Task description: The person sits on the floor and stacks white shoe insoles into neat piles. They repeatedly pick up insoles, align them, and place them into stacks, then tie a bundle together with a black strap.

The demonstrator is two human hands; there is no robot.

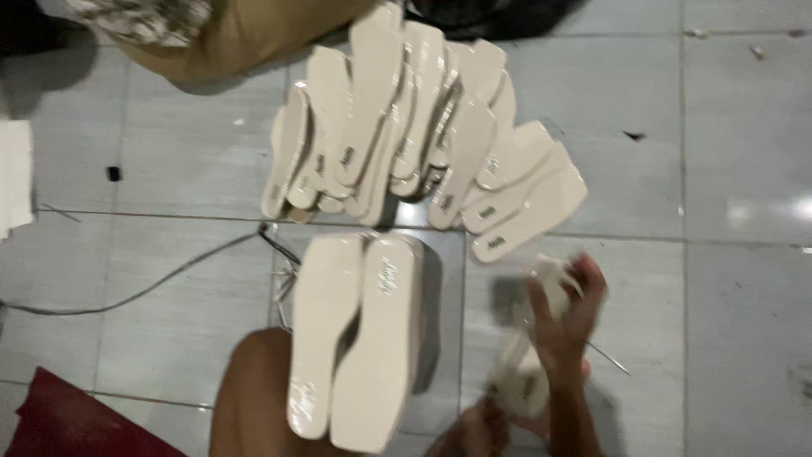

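My right hand (565,315) is closed around a beige shoe insole (526,382), blurred, held just above the tiled floor. My left hand (479,432) shows only partly at the bottom edge, by the insole's lower end; its grip is unclear. Left of my hands, two long beige insole stacks (364,338) lie side by side next to my bare knee (254,406). Beyond them, a fanned heap of several beige insoles (414,127) spreads over the floor.
A thin metal pin (611,360) lies right of my wrist. A grey cable (152,288) runs across the tiles at left. Red cloth (59,423) is at bottom left, white sheets (13,178) at the left edge, a tan bundle (237,34) at top.
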